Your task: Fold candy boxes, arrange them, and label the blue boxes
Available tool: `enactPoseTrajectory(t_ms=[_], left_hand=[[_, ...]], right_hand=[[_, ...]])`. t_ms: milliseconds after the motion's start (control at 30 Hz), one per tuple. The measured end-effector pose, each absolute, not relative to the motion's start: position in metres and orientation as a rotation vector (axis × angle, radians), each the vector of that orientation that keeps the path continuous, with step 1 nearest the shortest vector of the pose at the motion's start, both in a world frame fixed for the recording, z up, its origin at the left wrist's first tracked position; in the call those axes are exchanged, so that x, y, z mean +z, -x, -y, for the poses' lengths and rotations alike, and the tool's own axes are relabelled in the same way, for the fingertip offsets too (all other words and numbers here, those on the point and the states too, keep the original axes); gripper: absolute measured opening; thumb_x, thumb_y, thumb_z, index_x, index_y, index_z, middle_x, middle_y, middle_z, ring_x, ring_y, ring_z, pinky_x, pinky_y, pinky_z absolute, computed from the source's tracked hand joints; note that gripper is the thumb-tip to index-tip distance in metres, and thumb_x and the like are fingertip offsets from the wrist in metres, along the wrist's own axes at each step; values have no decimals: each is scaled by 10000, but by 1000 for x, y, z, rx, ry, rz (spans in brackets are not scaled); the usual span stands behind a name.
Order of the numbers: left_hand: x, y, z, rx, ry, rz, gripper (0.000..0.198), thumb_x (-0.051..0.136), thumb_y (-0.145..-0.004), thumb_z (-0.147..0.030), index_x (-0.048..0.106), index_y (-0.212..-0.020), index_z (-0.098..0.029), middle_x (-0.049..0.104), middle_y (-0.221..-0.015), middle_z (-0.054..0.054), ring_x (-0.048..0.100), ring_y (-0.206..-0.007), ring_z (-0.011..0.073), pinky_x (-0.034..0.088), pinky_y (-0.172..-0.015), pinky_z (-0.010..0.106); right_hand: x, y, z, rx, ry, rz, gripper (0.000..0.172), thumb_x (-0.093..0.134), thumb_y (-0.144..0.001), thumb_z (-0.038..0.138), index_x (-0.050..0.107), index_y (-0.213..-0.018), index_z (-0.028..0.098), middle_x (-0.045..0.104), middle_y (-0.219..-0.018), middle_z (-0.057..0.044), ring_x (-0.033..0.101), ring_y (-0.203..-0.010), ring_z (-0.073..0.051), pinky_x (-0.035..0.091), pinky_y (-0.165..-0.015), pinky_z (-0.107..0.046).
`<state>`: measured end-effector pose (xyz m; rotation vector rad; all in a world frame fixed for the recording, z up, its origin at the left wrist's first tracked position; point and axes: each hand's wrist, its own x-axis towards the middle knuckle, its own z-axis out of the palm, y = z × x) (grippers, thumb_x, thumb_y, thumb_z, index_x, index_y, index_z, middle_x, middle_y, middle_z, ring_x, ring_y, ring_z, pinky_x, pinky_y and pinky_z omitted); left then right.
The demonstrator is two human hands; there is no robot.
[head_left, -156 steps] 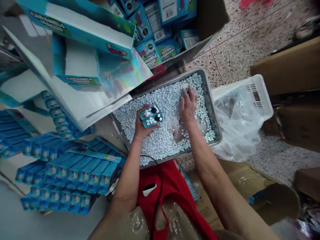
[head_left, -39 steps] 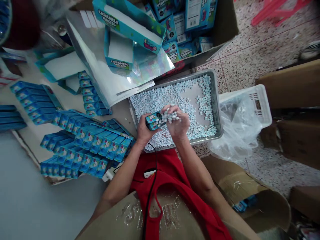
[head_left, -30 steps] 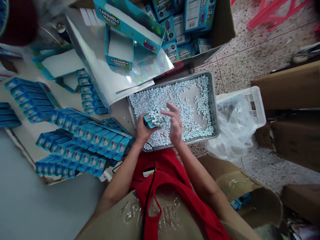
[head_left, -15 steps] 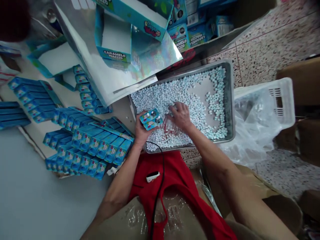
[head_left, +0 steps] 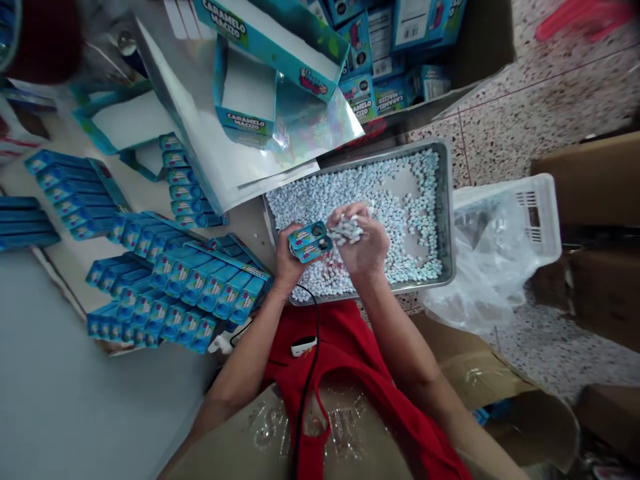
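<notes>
Two small blue candy boxes (head_left: 309,241), side by side with round holes facing right, are gripped in my left hand (head_left: 289,261) above the left part of a metal tray (head_left: 447,213). Pale blue and white candies (head_left: 330,190) cover most of the tray's floor. My right hand (head_left: 369,247), palm up and cupped, holds a heap of candies (head_left: 346,229) close to the holes of the boxes. Some red marking shows through the candies beneath the hands.
Rows of blue candy boxes (head_left: 200,283) stand on the table at left. Open display cartons (head_left: 247,87) lie on a shiny sheet (head_left: 300,143) behind the tray. A carton of blue packs (head_left: 385,67) is at the back. Right of the tray sits a white crate (head_left: 547,213) with clear plastic.
My right hand has come up from the candies in the tray, turned palm up, and now carries a heap of them beside the boxes. My left hand still holds the boxes.
</notes>
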<state>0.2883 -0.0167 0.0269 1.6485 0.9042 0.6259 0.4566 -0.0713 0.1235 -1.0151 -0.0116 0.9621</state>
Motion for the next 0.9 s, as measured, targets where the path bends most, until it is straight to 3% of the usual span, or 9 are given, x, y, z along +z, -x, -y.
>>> enactPoseTrajectory(t_ms=[133, 233, 300, 400, 467, 533, 767, 900], left_hand=[[44, -294, 11, 571, -1879, -932, 699, 950, -680, -439, 602, -1257, -254, 675, -1246, 85, 666, -1179, 283, 534, -1036, 442], [55, -298, 9, 547, -2017, -1083, 552, 879, -757, -317, 615, -1235, -238, 672, -1225, 89, 642, -1179, 285, 518, -1041, 440], [59, -300, 7, 548, -2066, -1145, 468, 801, -798, -205, 621, -1230, -228, 669, -1225, 93, 628, -1191, 285, 510, -1044, 439], [57, -304, 4, 479, -2085, -1074, 450, 719, -787, -67, 635, -1198, -230, 679, -1213, 85, 629, -1191, 275, 508, -1047, 422], [53, -307, 3, 436, -2061, -1088, 482, 719, -754, -28, 640, -1184, -232, 680, -1228, 86, 623, -1206, 281, 495, -1065, 431], [51, -308, 4, 402, -1996, -1151, 509, 767, -719, -41, 641, -1178, -223, 677, -1222, 86, 623, -1197, 292, 492, -1059, 441], [74, -305, 15, 363, -1597, -1211, 806, 1019, -453, -197, 634, -1161, -210, 678, -1142, 68, 658, -1092, 296, 520, -990, 434], [118, -291, 15, 423, -1329, -1062, 872, 1057, -442, -302, 630, -1196, -210, 692, -1140, 61, 677, -1091, 288, 540, -1002, 436]], right_hand=[[121, -431, 60, 766, 1147, 214, 361, 606, -862, 421, 488, -572, 240, 476, -649, -7, 492, -676, -170, 434, -706, -339], [103, -431, 67, 657, 1326, 135, 450, 506, -924, 461, 347, -558, 254, 322, -577, 22, 385, -587, -167, 410, -654, -340], [90, -442, 81, 631, 1545, 49, 425, 441, -952, 506, 387, -609, 263, 394, -623, 14, 453, -645, -182, 463, -728, -353], [70, -464, 112, 660, 2021, 165, 414, 447, -955, 584, 627, -805, 243, 651, -956, -67, 598, -1012, -237, 472, -1023, -428], [60, -475, 135, 652, 2248, 313, 477, 450, -956, 627, 711, -987, 229, 642, -1254, -132, 540, -1283, -274, 398, -1157, -471], [53, -479, 153, 632, 2330, 397, 515, 469, -949, 649, 736, -1059, 224, 578, -1386, -167, 477, -1403, -297, 370, -1191, -493], [45, -485, 167, 641, 2246, 512, 502, 613, -847, 671, 767, -981, 212, 644, -1228, -162, 561, -1283, -334, 447, -1085, -527], [57, -495, 149, 519, 2229, 591, 475, 661, -853, 646, 750, -1023, 212, 660, -1210, -144, 592, -1204, -330, 514, -942, -501]])
